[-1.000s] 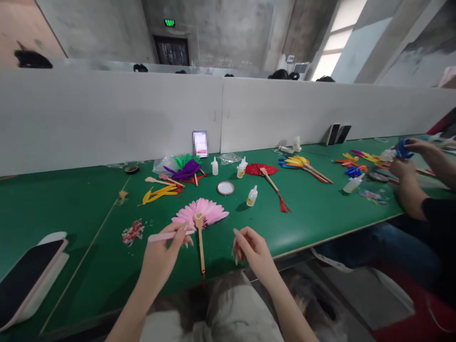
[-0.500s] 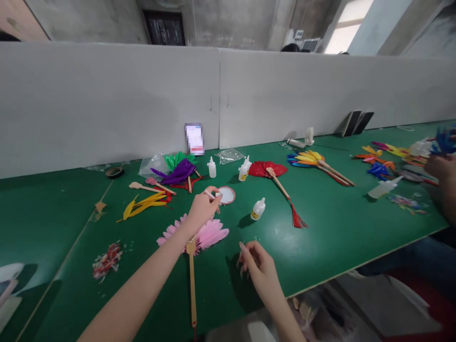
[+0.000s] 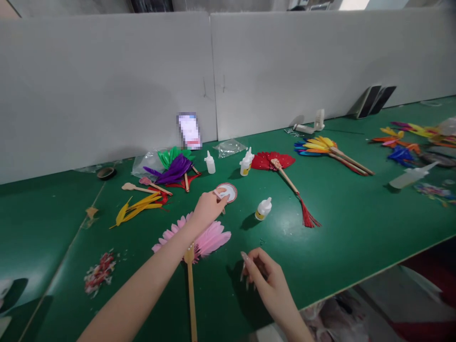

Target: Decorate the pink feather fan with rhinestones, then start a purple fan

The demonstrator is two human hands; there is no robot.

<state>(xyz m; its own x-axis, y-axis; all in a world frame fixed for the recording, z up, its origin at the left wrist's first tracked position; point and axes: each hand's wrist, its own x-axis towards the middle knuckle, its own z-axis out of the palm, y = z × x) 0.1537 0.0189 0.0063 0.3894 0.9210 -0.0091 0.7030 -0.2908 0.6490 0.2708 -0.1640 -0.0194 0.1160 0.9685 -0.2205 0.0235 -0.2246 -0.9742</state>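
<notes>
My left hand (image 3: 210,206) pinches a short pale pen-like stick (image 3: 218,194) at a small round white dish with a red rim (image 3: 231,190). Its fingers cover part of the dish. Beneath my left forearm lies a fan of pink feathers (image 3: 212,239) with a long wooden handle (image 3: 191,294), partly hidden by the arm. My right hand (image 3: 265,275) hovers low over the table, right of the fan, fingers loosely bent and apart. I see nothing held in it. A small white glue bottle (image 3: 263,209) stands between that hand and the dish.
Behind the dish are two more white bottles (image 3: 210,164) and a red feather fan (image 3: 272,161) with a tassel. Yellow feathers (image 3: 138,209) and purple feathers (image 3: 174,170) lie left. Multicoloured fans (image 3: 317,146) lie right. A phone (image 3: 190,131) leans on the white partition (image 3: 107,85).
The view has tilted down. My left hand with the pale stick has shifted slightly toward the dish and now overlaps it. My right hand keeps about the same pose. A co-worker's hand at right has left view.
</notes>
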